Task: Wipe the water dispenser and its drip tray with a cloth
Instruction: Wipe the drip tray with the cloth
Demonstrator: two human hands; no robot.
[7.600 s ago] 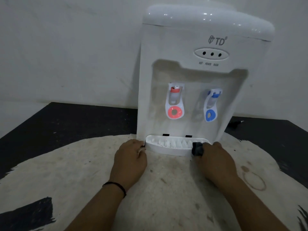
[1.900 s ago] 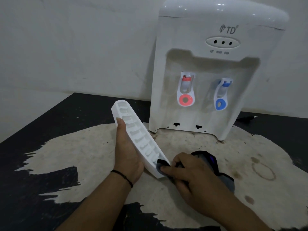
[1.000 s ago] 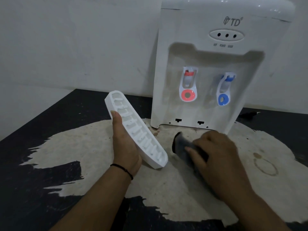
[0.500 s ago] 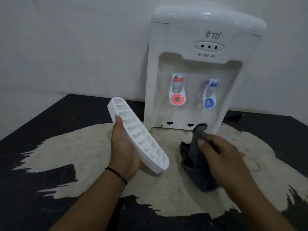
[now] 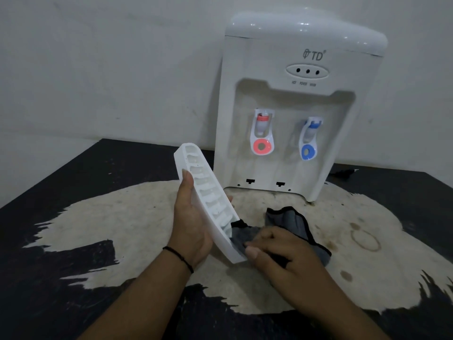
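While the left hand (image 5: 193, 224) cradles the detached drip tray (image 5: 208, 200) tilted on edge, fingers curled round its back, the right hand (image 5: 282, 251) pinches the grey cloth (image 5: 291, 222) into its near end. Tray looks light, rigid, slick plastic: best held mid-length. Water dispenser (image 5: 294, 106) stands far right.

Drip tray (image 5: 208, 200) left of cloth (image 5: 289, 222), both before the dispenser (image 5: 294, 94).

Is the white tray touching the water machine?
Apart. The head view shows the drip tray held up in the left hand, with dark table visible between it and the water dispenser.
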